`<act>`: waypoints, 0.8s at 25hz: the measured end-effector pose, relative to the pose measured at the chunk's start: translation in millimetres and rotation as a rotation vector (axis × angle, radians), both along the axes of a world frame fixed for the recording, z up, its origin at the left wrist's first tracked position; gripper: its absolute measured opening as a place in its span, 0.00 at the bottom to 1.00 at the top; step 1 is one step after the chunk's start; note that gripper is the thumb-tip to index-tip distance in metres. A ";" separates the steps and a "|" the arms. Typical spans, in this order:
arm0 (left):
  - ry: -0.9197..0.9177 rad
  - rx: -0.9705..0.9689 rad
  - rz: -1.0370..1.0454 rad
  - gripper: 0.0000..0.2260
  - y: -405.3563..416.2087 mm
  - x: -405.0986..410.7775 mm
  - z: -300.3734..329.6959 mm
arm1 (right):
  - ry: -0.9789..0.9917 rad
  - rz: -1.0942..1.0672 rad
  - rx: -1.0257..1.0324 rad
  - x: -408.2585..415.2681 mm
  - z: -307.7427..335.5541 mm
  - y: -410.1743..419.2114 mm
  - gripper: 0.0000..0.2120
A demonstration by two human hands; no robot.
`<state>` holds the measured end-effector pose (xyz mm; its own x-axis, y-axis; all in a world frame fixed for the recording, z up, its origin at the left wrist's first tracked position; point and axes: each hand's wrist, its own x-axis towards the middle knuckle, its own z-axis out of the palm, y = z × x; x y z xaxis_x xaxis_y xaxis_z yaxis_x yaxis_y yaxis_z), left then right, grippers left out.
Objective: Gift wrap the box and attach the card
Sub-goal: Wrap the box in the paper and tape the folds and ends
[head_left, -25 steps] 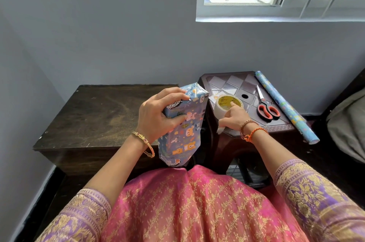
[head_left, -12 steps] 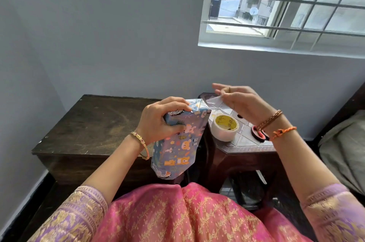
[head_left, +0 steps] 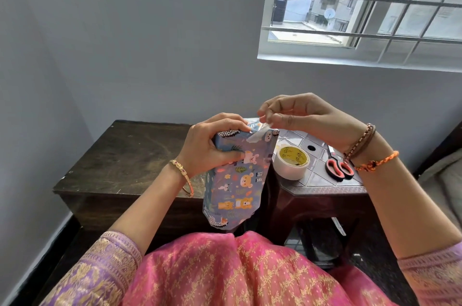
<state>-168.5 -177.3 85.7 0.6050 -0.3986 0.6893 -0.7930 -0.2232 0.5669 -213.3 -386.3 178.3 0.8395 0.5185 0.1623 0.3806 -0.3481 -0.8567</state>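
Fingers [head_left: 226,122] of left hand [head_left: 212,145] curled round upper end of wrapped box [head_left: 235,180], thumb pressed on printed front face, box held upright over pink lap, in front of gap between the two tables. Right hand [head_left: 307,122] just above box top, thumb and forefinger pinching one end of a clear tape strip [head_left: 257,132] — other end of strip lying on box's top front edge. Remaining right fingers loosely bent, holding nothing else.

Wrapping paper blue, printed with cartoon bears, rabbits, leaves and spotted patches; small dark label blocks near a bear, lettering too small to read. Lower end of paper folded to a blunt point.

Tape roll [head_left: 291,162] flat on small dark patterned table [head_left: 322,188], just right of box; yellow inner core with dark printed logo marks, not legible. Orange-handled scissors [head_left: 338,168] beside roll on same table, partly hidden behind right wrist. Dark wooden table [head_left: 120,155] to left, behind left forearm.

Gold bangle [head_left: 183,178] on left wrist; brown beaded bracelet [head_left: 361,142] and orange thread band [head_left: 377,162] on right wrist. Barred window [head_left: 375,16] upper right — grey buildings outside.
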 end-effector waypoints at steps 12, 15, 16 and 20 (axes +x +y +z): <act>-0.022 0.042 -0.026 0.19 -1.6 -0.5 2.3 | -0.245 -0.234 -0.329 13.3 -6.9 13.9 0.12; -0.017 0.038 -0.023 0.19 -1.6 -1.0 2.0 | -0.284 -0.236 -0.339 13.7 -8.4 15.3 0.08; -0.016 0.034 -0.021 0.19 -1.4 -0.7 1.5 | -0.296 -0.235 -0.341 14.0 -9.0 15.7 0.07; -0.035 0.042 -0.013 0.19 -1.4 1.0 0.2 | -0.317 -0.232 -0.407 15.1 -9.0 17.0 0.05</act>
<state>-167.5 -178.7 85.9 0.5754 -0.4357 0.6922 -0.8151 -0.2356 0.5292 -198.1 -369.3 169.4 0.8815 0.3998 0.2510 0.4719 -0.7314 -0.4922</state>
